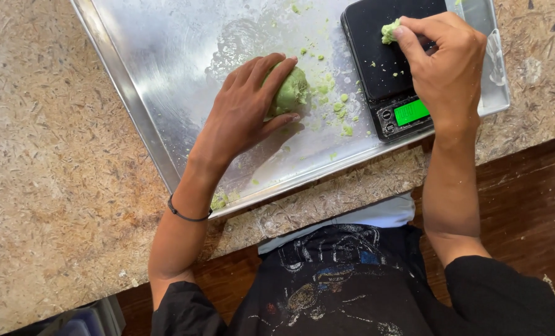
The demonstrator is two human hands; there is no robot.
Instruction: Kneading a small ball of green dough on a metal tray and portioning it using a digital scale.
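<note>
A lump of pale green dough [293, 90] lies on a metal baking tray [165, 68]. My left hand [246, 109] is cupped over the lump, fingers wrapped around its near side. My right hand [442, 59] hovers over a black digital scale [377, 62] at the tray's right end and pinches a small piece of green dough [389, 31] between thumb and fingertips. The scale's small display [411, 112] glows green. Whether the small piece touches the scale platform is hard to tell.
Green crumbs [340, 109] are scattered on the tray between the lump and the scale. The tray rests on a speckled chipboard worktop [47, 162]. Brown flooring [526, 199] shows below the worktop's edge at right.
</note>
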